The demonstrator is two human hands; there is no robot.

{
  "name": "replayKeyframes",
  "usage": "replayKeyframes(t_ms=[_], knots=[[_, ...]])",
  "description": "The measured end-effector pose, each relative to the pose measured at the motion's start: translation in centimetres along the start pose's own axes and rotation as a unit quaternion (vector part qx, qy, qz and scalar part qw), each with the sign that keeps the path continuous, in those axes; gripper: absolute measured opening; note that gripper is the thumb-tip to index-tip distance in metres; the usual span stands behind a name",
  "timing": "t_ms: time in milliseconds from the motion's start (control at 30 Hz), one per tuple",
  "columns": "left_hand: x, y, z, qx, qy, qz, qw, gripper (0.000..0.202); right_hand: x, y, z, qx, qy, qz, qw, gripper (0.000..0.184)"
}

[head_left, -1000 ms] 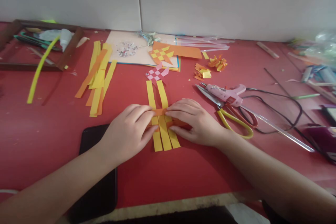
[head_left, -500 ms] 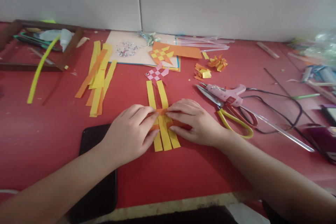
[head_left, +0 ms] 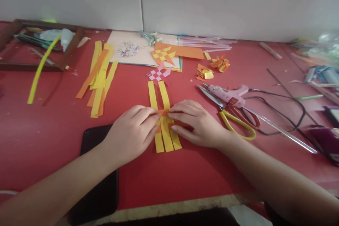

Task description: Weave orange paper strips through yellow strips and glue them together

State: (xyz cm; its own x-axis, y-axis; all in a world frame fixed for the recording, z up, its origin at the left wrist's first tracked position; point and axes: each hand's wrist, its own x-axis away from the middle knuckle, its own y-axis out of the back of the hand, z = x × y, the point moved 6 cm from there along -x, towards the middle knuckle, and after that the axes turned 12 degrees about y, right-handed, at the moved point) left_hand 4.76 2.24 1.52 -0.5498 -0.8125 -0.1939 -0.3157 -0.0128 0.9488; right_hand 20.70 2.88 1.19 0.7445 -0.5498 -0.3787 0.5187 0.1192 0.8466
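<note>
Three yellow paper strips point(head_left: 166, 137) lie lengthwise on the red table, with orange strips woven across them. The upper orange paper strip point(head_left: 163, 112) is pinched at its left end by my left hand point(head_left: 134, 130), whose fingers are closed. On the other side my right hand point(head_left: 194, 122) has its fingertips closed on the right end of that same strip. A lower orange strip is partly covered by both hands. Just beyond the weave sits a small pink-and-white woven paper fish point(head_left: 158, 73). An orange-and-yellow woven fish point(head_left: 163, 55) lies farther back.
Loose paper strips point(head_left: 100, 79) are piled to the left, near a wooden frame point(head_left: 65, 64) holding supplies. A black phone-like slab point(head_left: 100, 190) lies under my left forearm. Scissors point(head_left: 238, 127) and a pink glue gun point(head_left: 229, 93) with its cord lie right. Paper scraps point(head_left: 219, 63) sit behind.
My left thumb has shifted slightly up towards the fingers. Both hands otherwise stay in place on the orange strip, and the woven strips lie as before.
</note>
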Motion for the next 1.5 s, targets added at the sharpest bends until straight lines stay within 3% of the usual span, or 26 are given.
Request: replayKeyframes(t_ms=[267, 1500], knots=[[-0.07, -0.03, 0.13, 0.012, 0.01, 0.003, 1.0, 0.028, -0.14, -0.21, 0.12, 0.019, -0.019, -0.034, 0.999, 0.02], [-0.2, -0.36, 0.24, 0.02, 0.023, 0.013, 0.999, 0.027, -0.14, -0.21, 0.14, 0.022, -0.02, -0.033, 0.999, 0.019]])
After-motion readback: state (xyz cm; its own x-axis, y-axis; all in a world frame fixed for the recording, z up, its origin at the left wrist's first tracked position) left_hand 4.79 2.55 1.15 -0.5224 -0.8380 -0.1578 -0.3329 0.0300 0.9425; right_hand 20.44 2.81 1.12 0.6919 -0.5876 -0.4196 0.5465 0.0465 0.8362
